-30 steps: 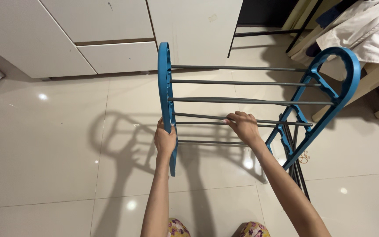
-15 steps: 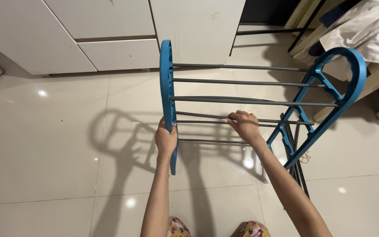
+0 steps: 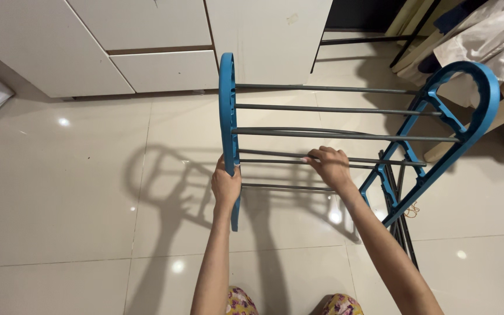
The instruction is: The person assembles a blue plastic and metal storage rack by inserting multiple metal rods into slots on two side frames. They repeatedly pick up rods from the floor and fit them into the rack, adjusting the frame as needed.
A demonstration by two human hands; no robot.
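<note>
Left hand (image 3: 226, 185) fingers clamped on blue side frame (image 3: 227, 116) of rack. Right hand (image 3: 329, 166) fingers curled round grey rod (image 3: 275, 156), rod slotted into frame just left of fingers. 6 rods seated between 2 frames; spare rods (image 3: 401, 216) on floor, right of fingers, apparently unfitted.

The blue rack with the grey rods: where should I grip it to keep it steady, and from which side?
Probably hold the rack by the left blue end panel, coming from its near edge, where the left hand already wraps it: the panel is thin and upright, so fingers close round it. The right hand grips a grey rod from above; the rods are thin and horizontal.
</note>
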